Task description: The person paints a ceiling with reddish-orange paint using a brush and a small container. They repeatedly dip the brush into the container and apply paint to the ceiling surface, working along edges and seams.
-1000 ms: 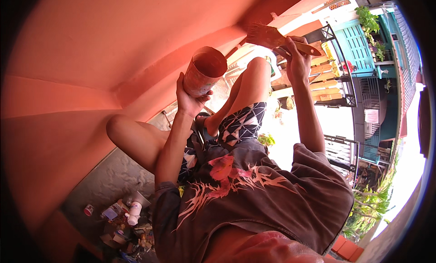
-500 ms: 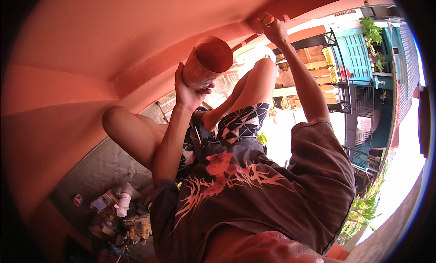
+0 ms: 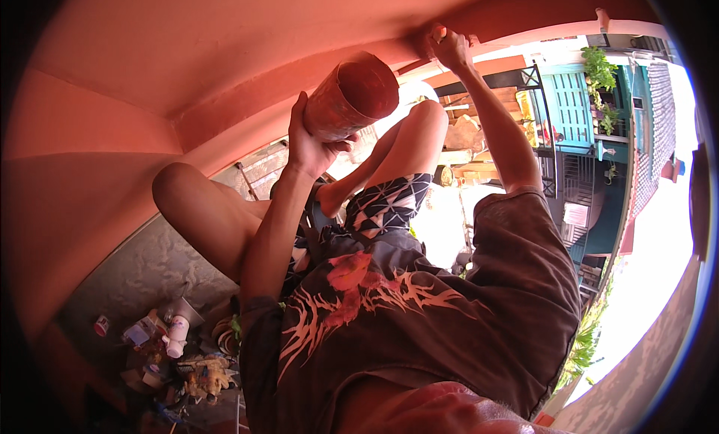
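My left hand (image 3: 313, 151) cups a paint-smeared can (image 3: 335, 104) from below, fingers and thumb round its lower part. The can is tilted, with its open mouth up and to the right; its inside is coated red. My right arm reaches up to the far right, where my right hand (image 3: 454, 53) is closed in a grip close to the darker red band (image 3: 509, 14) of the wall. It seems to hold a paintbrush, mostly hidden by the fingers and blurred. Smooth salmon-coloured wall (image 3: 187, 52) spreads beyond the can.
My bent knees (image 3: 191, 194) are drawn up below the can. At lower left, a grey floor (image 3: 150, 269) bears clutter, including a white bottle (image 3: 177, 337). To the right, far below, are wooden boards (image 3: 464, 134), a black railing (image 3: 553, 127) and a turquoise building (image 3: 569, 104).
The view has shifted slightly, so the background sits a little further left. The can has tipped a bit more to the right. Both hands keep their grips, the right one still at the wall.
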`<act>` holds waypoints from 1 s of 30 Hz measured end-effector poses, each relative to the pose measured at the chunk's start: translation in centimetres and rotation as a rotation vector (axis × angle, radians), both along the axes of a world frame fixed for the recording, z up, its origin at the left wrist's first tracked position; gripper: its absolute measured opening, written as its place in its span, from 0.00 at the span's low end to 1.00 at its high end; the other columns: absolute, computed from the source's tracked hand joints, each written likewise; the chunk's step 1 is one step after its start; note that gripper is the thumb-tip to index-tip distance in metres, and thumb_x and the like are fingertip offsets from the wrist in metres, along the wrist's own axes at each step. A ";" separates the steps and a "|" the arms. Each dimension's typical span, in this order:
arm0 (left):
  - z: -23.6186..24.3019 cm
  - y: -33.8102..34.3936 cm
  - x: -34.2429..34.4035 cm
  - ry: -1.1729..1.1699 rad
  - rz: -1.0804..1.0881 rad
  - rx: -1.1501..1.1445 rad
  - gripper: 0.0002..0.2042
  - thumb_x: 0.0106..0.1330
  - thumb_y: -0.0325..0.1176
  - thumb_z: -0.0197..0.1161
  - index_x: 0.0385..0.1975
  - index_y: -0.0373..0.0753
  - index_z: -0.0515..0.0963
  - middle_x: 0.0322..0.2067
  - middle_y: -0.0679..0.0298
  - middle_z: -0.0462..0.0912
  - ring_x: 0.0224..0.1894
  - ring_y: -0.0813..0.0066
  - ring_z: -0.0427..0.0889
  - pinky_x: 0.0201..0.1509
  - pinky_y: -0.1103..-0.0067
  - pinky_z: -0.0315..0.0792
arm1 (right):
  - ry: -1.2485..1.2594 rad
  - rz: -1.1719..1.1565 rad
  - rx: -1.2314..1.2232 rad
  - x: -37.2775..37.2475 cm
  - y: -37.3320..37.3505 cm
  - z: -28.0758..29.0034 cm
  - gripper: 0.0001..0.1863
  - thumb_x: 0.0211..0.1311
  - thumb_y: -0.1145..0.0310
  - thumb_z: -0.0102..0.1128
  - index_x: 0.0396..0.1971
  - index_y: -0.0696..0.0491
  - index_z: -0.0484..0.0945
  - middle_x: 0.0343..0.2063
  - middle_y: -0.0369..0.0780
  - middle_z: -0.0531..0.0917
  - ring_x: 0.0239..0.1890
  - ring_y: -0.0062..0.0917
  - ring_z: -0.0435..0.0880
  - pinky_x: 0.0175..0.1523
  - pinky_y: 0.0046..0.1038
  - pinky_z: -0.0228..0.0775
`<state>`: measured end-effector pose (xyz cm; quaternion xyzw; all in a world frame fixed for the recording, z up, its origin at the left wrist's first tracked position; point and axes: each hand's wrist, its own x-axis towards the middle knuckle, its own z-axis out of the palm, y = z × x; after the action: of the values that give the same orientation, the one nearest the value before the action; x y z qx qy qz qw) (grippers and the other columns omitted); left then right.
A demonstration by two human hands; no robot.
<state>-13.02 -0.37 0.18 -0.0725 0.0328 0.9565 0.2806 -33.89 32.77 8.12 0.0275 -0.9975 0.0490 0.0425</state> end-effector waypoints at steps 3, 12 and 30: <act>0.2 0.2 0.0 0.007 -0.008 0.018 0.39 0.72 0.66 0.40 0.62 0.32 0.70 0.41 0.46 0.85 0.31 0.56 0.87 0.23 0.71 0.83 | 0.015 0.050 0.017 -0.7 1.2 2.1 0.15 0.66 0.50 0.62 0.37 0.47 0.80 0.27 0.48 0.86 0.36 0.50 0.86 0.40 0.49 0.77; 0.4 0.2 0.3 -0.013 0.000 -0.008 0.39 0.72 0.66 0.40 0.61 0.32 0.71 0.40 0.46 0.85 0.30 0.56 0.87 0.22 0.71 0.82 | 0.087 0.015 -0.033 0.8 -2.6 9.6 0.18 0.69 0.48 0.54 0.33 0.47 0.81 0.23 0.41 0.87 0.32 0.39 0.89 0.42 0.41 0.79; -0.5 0.9 0.7 -0.096 -0.040 -0.017 0.38 0.72 0.67 0.41 0.60 0.34 0.72 0.39 0.48 0.86 0.30 0.57 0.87 0.23 0.70 0.80 | 0.402 0.209 -0.002 4.0 -1.3 3.3 0.06 0.68 0.65 0.62 0.33 0.50 0.79 0.27 0.45 0.84 0.31 0.46 0.84 0.36 0.42 0.75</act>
<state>-12.31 0.49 -0.29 -0.1200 0.0291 0.9458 0.3004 -29.85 31.43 11.43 0.1400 -0.9607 0.0476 0.2350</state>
